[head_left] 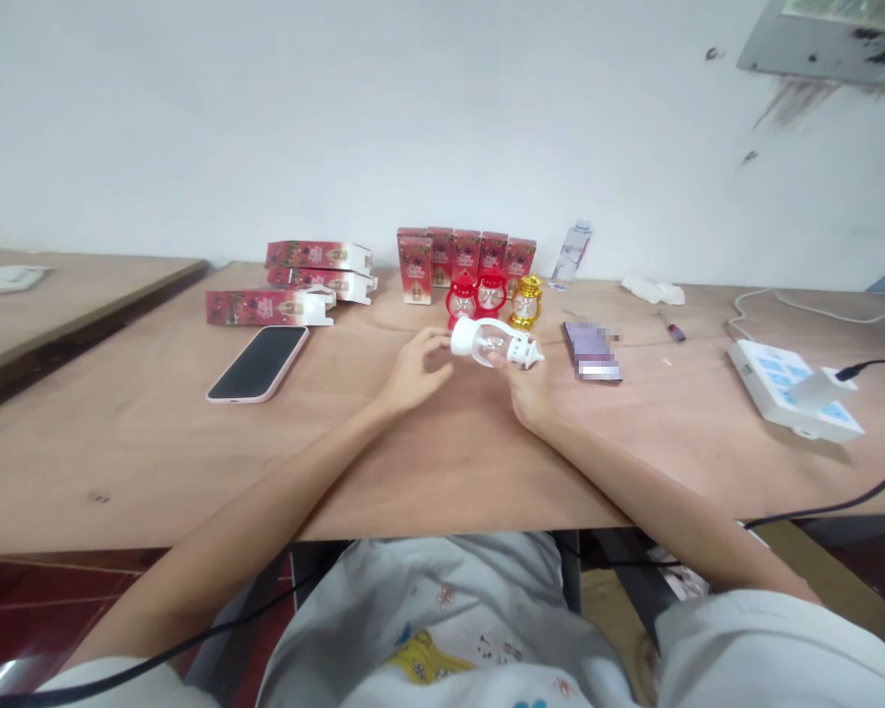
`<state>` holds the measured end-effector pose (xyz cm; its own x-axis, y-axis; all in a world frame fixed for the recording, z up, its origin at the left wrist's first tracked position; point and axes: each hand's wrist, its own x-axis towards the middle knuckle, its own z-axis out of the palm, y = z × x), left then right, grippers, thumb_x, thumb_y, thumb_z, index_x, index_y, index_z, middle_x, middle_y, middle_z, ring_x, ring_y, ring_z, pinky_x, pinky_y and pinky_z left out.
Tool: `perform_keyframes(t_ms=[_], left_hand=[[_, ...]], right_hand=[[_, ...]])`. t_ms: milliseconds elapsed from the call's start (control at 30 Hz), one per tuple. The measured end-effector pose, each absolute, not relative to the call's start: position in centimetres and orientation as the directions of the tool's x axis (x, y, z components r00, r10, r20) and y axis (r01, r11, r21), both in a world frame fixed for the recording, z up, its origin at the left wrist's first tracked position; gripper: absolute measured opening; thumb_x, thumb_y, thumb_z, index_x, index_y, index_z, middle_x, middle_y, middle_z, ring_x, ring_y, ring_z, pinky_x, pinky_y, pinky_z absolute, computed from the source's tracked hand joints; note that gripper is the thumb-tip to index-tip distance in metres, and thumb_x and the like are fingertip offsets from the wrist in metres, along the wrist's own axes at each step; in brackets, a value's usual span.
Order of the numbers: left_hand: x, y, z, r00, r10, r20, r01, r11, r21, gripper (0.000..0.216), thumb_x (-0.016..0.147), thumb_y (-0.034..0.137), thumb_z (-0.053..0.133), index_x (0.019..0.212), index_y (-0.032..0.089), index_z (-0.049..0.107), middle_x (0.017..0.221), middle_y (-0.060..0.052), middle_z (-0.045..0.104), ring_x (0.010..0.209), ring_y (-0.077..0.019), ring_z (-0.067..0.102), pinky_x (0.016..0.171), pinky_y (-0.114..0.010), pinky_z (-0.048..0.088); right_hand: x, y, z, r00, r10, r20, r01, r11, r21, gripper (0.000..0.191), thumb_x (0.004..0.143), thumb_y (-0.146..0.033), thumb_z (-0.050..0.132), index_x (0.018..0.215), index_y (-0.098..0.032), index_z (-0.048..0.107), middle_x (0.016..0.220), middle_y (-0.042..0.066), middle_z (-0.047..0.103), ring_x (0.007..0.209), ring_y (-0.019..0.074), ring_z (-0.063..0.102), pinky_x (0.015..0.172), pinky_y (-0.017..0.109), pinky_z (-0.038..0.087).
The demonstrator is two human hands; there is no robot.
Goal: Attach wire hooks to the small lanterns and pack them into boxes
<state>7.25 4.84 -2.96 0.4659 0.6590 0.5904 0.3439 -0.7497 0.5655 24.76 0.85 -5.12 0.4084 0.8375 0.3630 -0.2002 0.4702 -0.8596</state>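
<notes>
A small white toy lantern [493, 343] with a clear middle lies on its side in the air above the table, base to the left and pointed top to the right. My right hand [529, 393] is closed around its top end, the thumb against the clear part. At the other end, my left hand [415, 374] has its fingertips at the lantern's round base, its thumb held apart. Just behind stand two red lanterns [462, 300] and a gold lantern [526, 302]. Whether the left fingertips press on the base is hard to see.
Several red printed boxes [416, 270] stand behind the lanterns. More boxes with open flaps [255, 307] lie to the left, near a phone [260, 364]. To the right are another phone [588, 349], a clear bottle [573, 254], tissue [653, 289], a small screwdriver [675, 330] and a power strip [789, 388].
</notes>
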Motion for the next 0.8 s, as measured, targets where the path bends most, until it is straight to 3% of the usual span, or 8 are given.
perform_keyframes(t_ms=[100, 200, 300, 400, 633, 800], left_hand=[[7.2, 5.0, -2.9, 0.548, 0.649, 0.528, 0.418, -0.759, 0.499, 0.032, 0.076, 0.016, 0.054, 0.105, 0.020, 0.065, 0.121, -0.007, 0.058, 0.112, -0.0220, 0.055, 0.089, -0.035, 0.048], [6.7, 5.3, -2.2, 0.597, 0.677, 0.430, 0.593, -0.733, 0.332, 0.031, 0.079, 0.020, 0.054, 0.108, 0.019, 0.065, 0.115, -0.009, 0.062, 0.109, -0.0260, 0.056, 0.094, -0.043, 0.045], [5.8, 5.8, -1.4, 0.504, 0.760, 0.410, 0.798, -0.591, 0.115, 0.030, 0.085, 0.025, 0.051, 0.110, 0.017, 0.066, 0.111, -0.013, 0.064, 0.107, -0.0309, 0.055, 0.093, -0.049, 0.042], [5.1, 6.3, -1.4, 0.446, 0.818, 0.362, 0.881, -0.473, -0.016, 0.029, 0.087, 0.030, 0.049, 0.103, 0.015, 0.069, 0.112, -0.016, 0.064, 0.111, -0.0344, 0.052, 0.094, -0.052, 0.039], [4.9, 7.6, -2.9, 0.497, 0.810, 0.311, 0.867, -0.478, -0.142, 0.027, 0.084, 0.015, 0.045, 0.096, 0.010, 0.069, 0.105, -0.018, 0.066, 0.109, -0.0322, 0.053, 0.090, -0.047, 0.039], [5.2, 7.6, -3.1, 0.519, 0.793, 0.320, 0.855, -0.489, -0.175, 0.026, 0.085, 0.014, 0.044, 0.097, 0.006, 0.065, 0.105, -0.022, 0.064, 0.109, -0.0331, 0.054, 0.091, -0.046, 0.039]], right_hand=[[25.1, 1.2, -4.8, 0.411, 0.873, 0.262, -0.340, 0.414, -0.844, 0.050, 0.052, -0.030, 0.082, 0.095, -0.023, 0.056, 0.099, 0.001, 0.065, 0.091, 0.0154, 0.061, 0.086, 0.032, 0.049], [25.3, 1.1, -4.3, 0.378, 0.915, 0.143, -0.476, 0.324, -0.818, 0.050, 0.054, -0.031, 0.082, 0.096, -0.025, 0.057, 0.102, 0.000, 0.065, 0.088, 0.0142, 0.062, 0.076, 0.029, 0.052], [25.4, 0.7, -3.9, 0.297, 0.951, 0.082, -0.550, 0.241, -0.800, 0.046, 0.059, -0.036, 0.080, 0.098, -0.028, 0.057, 0.106, -0.002, 0.065, 0.089, 0.0153, 0.062, 0.070, 0.030, 0.054], [25.2, 0.5, -3.8, 0.240, 0.967, 0.090, -0.570, 0.215, -0.793, 0.042, 0.064, -0.043, 0.076, 0.099, -0.029, 0.057, 0.104, -0.003, 0.066, 0.092, 0.0165, 0.063, 0.074, 0.034, 0.055], [24.1, 0.7, -4.7, 0.273, 0.947, 0.168, -0.457, 0.281, -0.844, 0.043, 0.070, -0.056, 0.066, 0.101, -0.026, 0.058, 0.108, 0.000, 0.068, 0.103, 0.0178, 0.063, 0.088, 0.034, 0.052], [24.3, 1.0, -5.1, 0.229, 0.966, 0.120, -0.502, 0.223, -0.836, 0.039, 0.071, -0.055, 0.065, 0.095, -0.024, 0.058, 0.102, 0.000, 0.070, 0.101, 0.0193, 0.064, 0.088, 0.035, 0.052]])
